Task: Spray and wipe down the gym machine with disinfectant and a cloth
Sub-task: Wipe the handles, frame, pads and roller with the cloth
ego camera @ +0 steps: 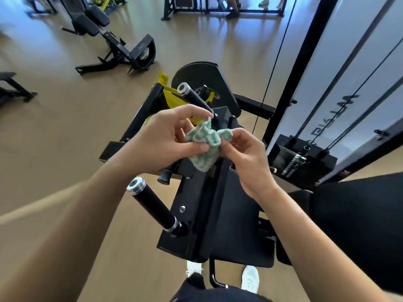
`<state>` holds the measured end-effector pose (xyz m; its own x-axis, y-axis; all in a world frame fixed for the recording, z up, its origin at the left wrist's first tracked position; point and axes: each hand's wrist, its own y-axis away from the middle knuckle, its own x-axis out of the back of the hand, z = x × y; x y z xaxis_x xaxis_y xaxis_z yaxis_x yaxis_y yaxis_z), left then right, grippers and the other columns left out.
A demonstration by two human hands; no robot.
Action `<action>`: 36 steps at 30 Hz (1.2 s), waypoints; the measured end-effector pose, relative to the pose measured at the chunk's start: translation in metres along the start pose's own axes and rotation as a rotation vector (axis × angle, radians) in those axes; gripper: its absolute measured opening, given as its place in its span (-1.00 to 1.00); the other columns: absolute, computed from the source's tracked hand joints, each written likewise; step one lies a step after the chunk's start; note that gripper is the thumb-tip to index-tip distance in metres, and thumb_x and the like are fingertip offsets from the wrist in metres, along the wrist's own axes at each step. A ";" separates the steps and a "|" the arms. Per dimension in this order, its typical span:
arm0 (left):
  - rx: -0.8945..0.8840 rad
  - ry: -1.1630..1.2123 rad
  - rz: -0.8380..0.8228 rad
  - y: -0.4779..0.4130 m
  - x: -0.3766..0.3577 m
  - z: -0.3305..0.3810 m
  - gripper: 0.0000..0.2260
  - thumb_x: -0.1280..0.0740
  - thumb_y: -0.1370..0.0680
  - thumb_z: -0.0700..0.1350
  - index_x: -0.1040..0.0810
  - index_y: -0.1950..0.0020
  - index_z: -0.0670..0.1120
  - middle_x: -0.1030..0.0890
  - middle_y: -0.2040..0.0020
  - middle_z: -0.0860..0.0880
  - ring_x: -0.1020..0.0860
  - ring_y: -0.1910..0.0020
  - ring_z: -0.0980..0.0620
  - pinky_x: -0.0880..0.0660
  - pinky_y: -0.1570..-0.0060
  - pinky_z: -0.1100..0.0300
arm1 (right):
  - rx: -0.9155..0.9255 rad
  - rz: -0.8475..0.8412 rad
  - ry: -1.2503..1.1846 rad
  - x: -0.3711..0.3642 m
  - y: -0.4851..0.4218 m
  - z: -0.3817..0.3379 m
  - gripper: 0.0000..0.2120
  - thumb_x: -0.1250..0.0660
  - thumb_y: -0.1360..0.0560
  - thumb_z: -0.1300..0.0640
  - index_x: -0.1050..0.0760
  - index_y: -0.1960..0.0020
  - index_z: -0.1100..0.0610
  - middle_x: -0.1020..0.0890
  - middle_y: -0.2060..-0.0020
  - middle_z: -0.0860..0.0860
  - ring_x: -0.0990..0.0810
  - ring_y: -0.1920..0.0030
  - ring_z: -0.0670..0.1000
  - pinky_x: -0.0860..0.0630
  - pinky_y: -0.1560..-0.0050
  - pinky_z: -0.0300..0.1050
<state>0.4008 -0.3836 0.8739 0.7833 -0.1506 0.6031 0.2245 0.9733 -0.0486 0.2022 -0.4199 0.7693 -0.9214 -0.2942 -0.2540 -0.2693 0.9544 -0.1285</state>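
Note:
A crumpled green-and-white cloth (205,147) is held in the air between both hands, above the black gym machine (196,219). My left hand (161,140) pinches its left side with thumb and fingers. My right hand (246,155) grips its right end. Two black handles with silver end caps stick out from the machine, one near (152,205) and one far (194,97). A black seat pad (239,225) lies below my right forearm. No spray bottle is in view.
A weight stack (303,160) with cables and a white panel stands at the right. A black bench machine (122,49) sits on the tan floor at the far left. Someone's legs (231,7) show at the top. My white shoes (250,277) are below.

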 end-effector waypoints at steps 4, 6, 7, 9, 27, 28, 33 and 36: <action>-0.039 -0.272 0.096 0.019 -0.043 0.019 -0.75 -0.54 -0.49 0.08 -0.66 -0.14 0.11 -0.62 0.21 0.17 -0.58 0.31 0.17 -0.58 0.27 0.17 | -0.100 0.141 -0.093 0.031 0.030 0.013 -0.82 -0.48 -0.50 0.10 -0.52 0.07 0.18 -0.61 0.10 0.23 -0.59 0.07 0.21 -0.58 -0.04 0.22; -0.007 -0.340 0.134 0.029 -0.070 0.020 -0.79 -0.47 -0.47 0.19 -0.64 0.02 0.09 -0.64 0.25 0.14 -0.59 0.33 0.17 -0.57 0.30 0.10 | -0.129 0.177 -0.092 0.047 0.044 0.020 -0.83 -0.46 -0.52 0.12 -0.50 0.13 0.16 -0.57 0.12 0.24 -0.54 0.11 0.19 -0.56 0.05 0.11; 0.027 -0.352 0.163 0.034 -0.083 0.017 -0.77 -0.45 -0.46 0.21 -0.62 0.08 0.08 -0.62 0.29 0.13 -0.57 0.35 0.17 -0.55 0.32 0.09 | -0.131 0.182 -0.058 0.056 0.050 0.025 -0.82 -0.47 -0.53 0.12 -0.50 0.16 0.15 -0.55 0.14 0.25 -0.51 0.13 0.17 -0.54 0.09 0.05; 0.092 -0.383 0.230 0.048 -0.110 0.006 -0.72 -0.45 -0.45 0.24 -0.55 0.18 0.05 -0.55 0.36 0.13 -0.52 0.39 0.15 -0.48 0.35 0.11 | -0.126 0.177 0.070 0.075 0.059 0.035 -0.78 -0.51 -0.53 0.11 -0.52 0.21 0.12 -0.52 0.09 0.28 -0.45 0.16 0.14 -0.47 0.17 -0.02; 0.464 0.113 0.478 0.145 -0.247 -0.031 -0.88 -0.49 -0.58 -0.05 -0.64 -0.06 0.16 -0.62 0.29 0.06 -0.54 0.39 0.07 -0.46 0.35 0.22 | -0.230 -0.249 0.522 0.133 0.052 0.049 -0.90 -0.50 -0.53 0.23 -0.62 0.02 0.07 -0.67 0.15 0.09 -0.63 0.26 0.14 -0.62 0.24 0.10; 0.457 0.083 0.501 0.149 -0.250 -0.033 -0.83 -0.45 -0.61 -0.05 -0.65 -0.16 0.19 -0.63 0.28 0.07 -0.52 0.40 0.07 -0.44 0.36 0.24 | -0.227 -0.263 0.532 0.130 0.052 0.053 -0.87 -0.48 -0.55 0.24 -0.66 0.00 0.03 -0.69 0.11 0.03 -0.65 0.17 0.15 -0.64 0.13 0.17; 0.455 -0.091 0.562 0.167 -0.266 -0.042 -0.69 -0.39 -0.63 -0.01 -0.60 -0.37 0.16 -0.67 0.18 0.24 -0.55 0.39 0.21 -0.51 0.35 0.27 | -0.250 -0.251 0.512 0.106 0.053 0.067 -0.78 -0.42 -0.56 0.31 -0.70 0.03 -0.01 -0.70 0.10 -0.06 -0.59 0.19 -0.08 -0.56 0.09 -0.02; 0.444 -0.226 0.675 0.170 -0.272 -0.042 -0.87 -0.44 -0.58 0.00 -0.60 -0.12 0.13 -0.67 0.15 0.23 -0.61 0.30 0.26 -0.55 0.33 0.31 | -0.263 -0.100 0.442 0.080 0.056 0.090 -0.83 -0.48 -0.53 0.21 -0.62 -0.08 0.02 -0.66 0.00 -0.01 -0.66 0.09 -0.05 -0.63 0.00 0.05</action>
<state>0.2501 -0.1843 0.6686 0.5220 0.4815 0.7041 -0.5371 0.8268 -0.1673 0.1386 -0.3940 0.6551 -0.9025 -0.3897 0.1831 -0.3712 0.9197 0.1278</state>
